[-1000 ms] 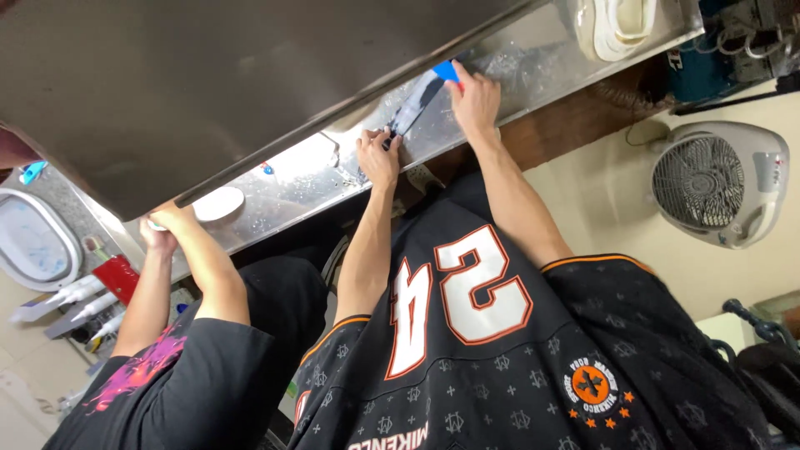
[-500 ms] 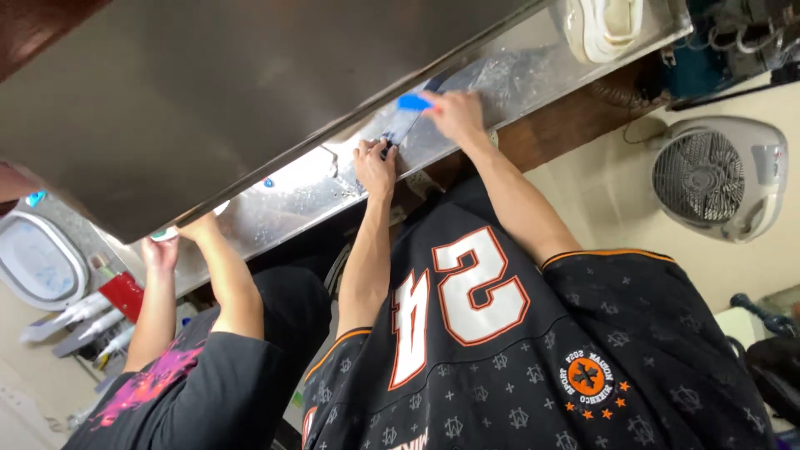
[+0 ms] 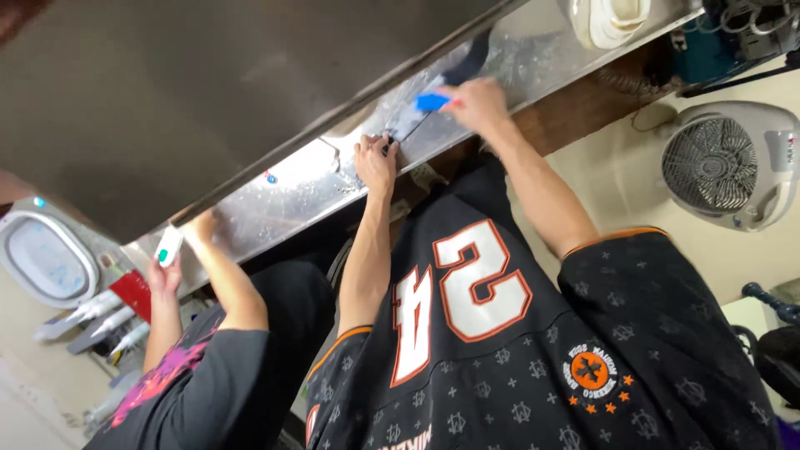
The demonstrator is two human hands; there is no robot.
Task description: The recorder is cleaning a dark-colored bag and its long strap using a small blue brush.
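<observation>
While the left hand (image 3: 377, 164) presses flat and open on the shiny metal sheet (image 3: 292, 187), the right hand (image 3: 475, 104), farther along it, grips a blue scraper (image 3: 432, 102) angled toward the left.

Red flat package (image 3: 132, 293) stands at the left edge, below the steel counter, beside the white tubes (image 3: 83, 315). Grey label patch (image 3: 787, 152) sits on the white fan housing at far right. No screens or signs visible from my position.
</observation>
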